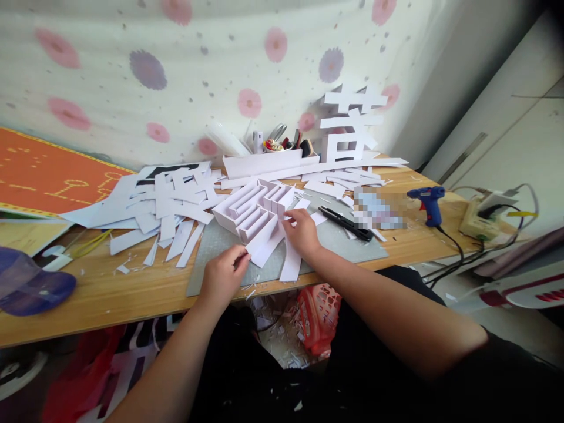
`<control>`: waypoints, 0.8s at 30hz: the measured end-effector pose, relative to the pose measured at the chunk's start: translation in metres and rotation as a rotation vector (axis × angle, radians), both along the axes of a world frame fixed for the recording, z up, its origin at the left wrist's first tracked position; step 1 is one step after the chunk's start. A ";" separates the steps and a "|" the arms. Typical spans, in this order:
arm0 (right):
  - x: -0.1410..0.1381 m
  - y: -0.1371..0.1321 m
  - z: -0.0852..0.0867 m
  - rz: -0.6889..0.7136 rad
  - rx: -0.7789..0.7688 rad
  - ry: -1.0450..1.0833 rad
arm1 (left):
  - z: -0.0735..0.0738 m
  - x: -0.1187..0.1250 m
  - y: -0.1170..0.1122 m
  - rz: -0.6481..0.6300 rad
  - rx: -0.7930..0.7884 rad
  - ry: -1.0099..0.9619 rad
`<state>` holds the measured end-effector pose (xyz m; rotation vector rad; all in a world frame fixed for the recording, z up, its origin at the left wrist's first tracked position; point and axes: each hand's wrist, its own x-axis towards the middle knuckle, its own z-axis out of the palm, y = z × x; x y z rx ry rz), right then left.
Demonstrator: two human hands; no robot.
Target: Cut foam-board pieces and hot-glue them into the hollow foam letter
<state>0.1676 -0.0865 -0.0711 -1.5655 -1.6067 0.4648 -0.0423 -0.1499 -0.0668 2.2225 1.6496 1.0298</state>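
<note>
On a grey cutting mat (348, 249) lies a shallow white foam-board or card structure (251, 211), with upright strips dividing its inside. My left hand (224, 275) is closed in a pinch at the near end of a white strip (267, 242) that runs along the structure's near right side. At the strip's other end, by the structure's right corner, my right hand (303, 230) has its thumb and fingers pinched together. Under the right wrist another loose white strip (291, 263) lies on the mat. A black utility knife (346, 223) rests to the right of that hand.
A blue glue gun (428, 202) stands at the right, near a power strip (482, 214) with cables. White offcuts (170, 205) are heaped at the left. A white box of tools (264, 163) and a finished-looking white character shape (350, 126) stand at the back. An orange basket (319, 317) is below.
</note>
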 end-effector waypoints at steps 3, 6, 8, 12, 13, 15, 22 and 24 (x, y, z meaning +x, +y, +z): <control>0.004 0.002 0.001 -0.068 -0.001 0.006 | 0.003 -0.001 0.000 -0.028 0.027 -0.023; 0.006 0.003 0.001 -0.020 -0.011 -0.012 | 0.002 -0.005 0.000 -0.027 0.034 -0.058; 0.005 0.001 0.001 0.025 -0.013 -0.029 | -0.001 -0.008 0.001 -0.004 0.022 -0.089; 0.002 -0.001 -0.001 0.085 -0.021 -0.065 | -0.007 -0.010 0.003 0.015 -0.030 -0.136; 0.001 -0.001 -0.002 0.094 -0.023 -0.073 | -0.007 -0.010 0.003 0.012 -0.041 -0.143; 0.000 0.000 -0.003 0.105 -0.027 -0.088 | -0.007 -0.009 0.005 -0.001 -0.054 -0.154; -0.001 0.002 -0.005 0.116 -0.029 -0.099 | -0.005 -0.005 0.007 -0.026 -0.060 -0.171; -0.002 0.002 -0.005 0.114 -0.026 -0.087 | -0.005 -0.004 0.007 -0.029 -0.068 -0.186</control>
